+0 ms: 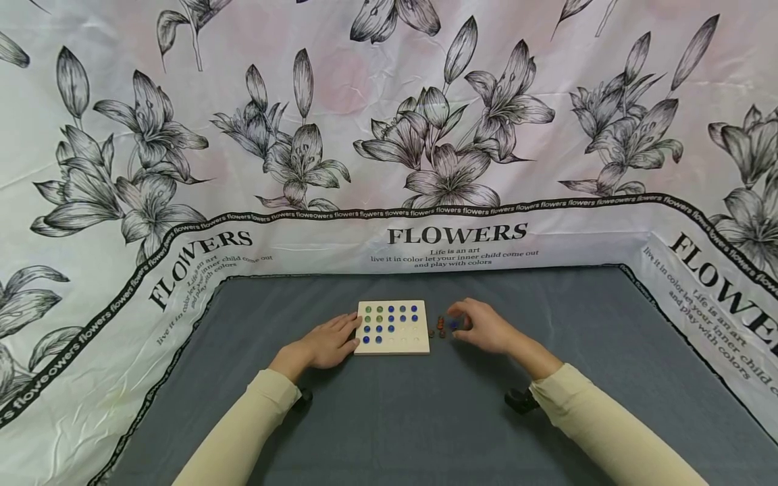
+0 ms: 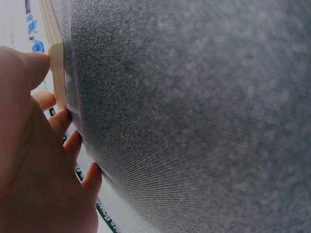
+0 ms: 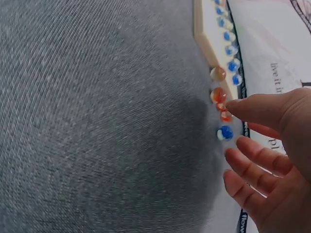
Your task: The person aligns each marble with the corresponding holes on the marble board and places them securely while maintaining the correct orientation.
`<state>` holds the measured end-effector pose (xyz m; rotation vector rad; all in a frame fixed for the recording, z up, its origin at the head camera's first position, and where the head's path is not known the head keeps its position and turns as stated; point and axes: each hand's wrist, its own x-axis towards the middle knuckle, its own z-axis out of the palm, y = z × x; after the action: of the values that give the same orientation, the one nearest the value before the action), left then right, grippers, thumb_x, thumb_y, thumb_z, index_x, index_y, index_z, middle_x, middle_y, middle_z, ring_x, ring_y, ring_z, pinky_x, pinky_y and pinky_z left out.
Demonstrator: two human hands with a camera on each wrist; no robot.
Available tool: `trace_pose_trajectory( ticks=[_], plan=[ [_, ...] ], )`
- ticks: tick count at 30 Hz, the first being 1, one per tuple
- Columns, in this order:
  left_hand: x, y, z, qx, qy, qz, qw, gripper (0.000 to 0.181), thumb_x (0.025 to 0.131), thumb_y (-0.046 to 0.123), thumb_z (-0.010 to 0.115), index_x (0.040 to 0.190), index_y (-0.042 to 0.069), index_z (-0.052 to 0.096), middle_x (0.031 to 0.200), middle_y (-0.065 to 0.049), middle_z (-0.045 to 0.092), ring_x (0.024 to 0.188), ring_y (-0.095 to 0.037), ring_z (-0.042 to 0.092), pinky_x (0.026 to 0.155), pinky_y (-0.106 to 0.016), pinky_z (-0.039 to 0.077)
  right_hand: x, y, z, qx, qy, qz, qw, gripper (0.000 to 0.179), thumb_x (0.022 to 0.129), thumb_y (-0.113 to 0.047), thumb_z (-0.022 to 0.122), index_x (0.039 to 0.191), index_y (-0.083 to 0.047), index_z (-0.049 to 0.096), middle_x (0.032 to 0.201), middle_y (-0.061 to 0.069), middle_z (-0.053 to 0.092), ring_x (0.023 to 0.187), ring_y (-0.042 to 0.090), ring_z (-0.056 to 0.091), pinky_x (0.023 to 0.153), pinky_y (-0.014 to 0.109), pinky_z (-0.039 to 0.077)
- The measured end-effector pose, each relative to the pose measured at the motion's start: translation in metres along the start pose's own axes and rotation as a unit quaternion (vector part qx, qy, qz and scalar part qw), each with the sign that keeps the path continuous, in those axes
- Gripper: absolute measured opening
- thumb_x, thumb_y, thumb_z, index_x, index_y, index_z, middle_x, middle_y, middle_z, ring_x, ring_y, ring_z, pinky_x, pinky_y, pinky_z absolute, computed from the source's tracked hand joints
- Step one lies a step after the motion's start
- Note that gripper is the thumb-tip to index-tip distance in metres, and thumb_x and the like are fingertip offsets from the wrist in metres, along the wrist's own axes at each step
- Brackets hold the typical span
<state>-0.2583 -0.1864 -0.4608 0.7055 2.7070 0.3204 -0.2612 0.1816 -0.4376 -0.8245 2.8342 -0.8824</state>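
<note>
A pale wooden board lies on the cloth, with rows of marbles seated in its hollows. Green marbles sit at its far left corner, and blue marbles fill other hollows. My left hand rests along the board's left edge, thumb and fingertips touching it. Right of the board, my right hand hovers beside a loose blue marble, thumb and fingers spread apart around it. Several orange-red marbles lie between that hand and the board, the thumb tip overlapping them in the right wrist view.
Dark grey cloth covers the table. A white floral sheet with "FLOWERS" lettering rises behind and at both sides. A black wrist device shows under the right sleeve.
</note>
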Motion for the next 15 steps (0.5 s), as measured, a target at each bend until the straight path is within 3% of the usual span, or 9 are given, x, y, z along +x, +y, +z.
trace_pose_trajectory(
  ticks=[8, 15],
  plan=[
    [-0.004, 0.004, -0.006, -0.006, 0.000, 0.014, 0.9999, 0.060, 0.113, 0.035, 0.038, 0.164, 0.007, 0.024, 0.170, -0.014, 0.018, 0.156, -0.036, 0.017, 0.123, -0.058, 0.020, 0.004, 0.011, 0.007, 0.014, -0.018, 0.030, 0.9993, 0.042, 0.089, -0.007, 0.079, 0.126, 0.005, 0.064, 0.117, 0.018, 0.063, 0.083, 0.017, 0.061, 0.074, 0.035, 0.052],
    [-0.003, 0.004, -0.005, 0.001, -0.004, 0.008, 1.0000, 0.060, 0.113, 0.036, 0.037, 0.165, 0.009, 0.022, 0.171, -0.012, 0.016, 0.157, -0.034, 0.015, 0.124, -0.056, 0.019, 0.008, 0.015, 0.009, 0.021, -0.018, 0.045, 0.9986, 0.040, 0.090, -0.008, 0.079, 0.125, 0.004, 0.064, 0.115, 0.019, 0.063, 0.083, 0.017, 0.061, 0.072, 0.037, 0.052]
  ],
)
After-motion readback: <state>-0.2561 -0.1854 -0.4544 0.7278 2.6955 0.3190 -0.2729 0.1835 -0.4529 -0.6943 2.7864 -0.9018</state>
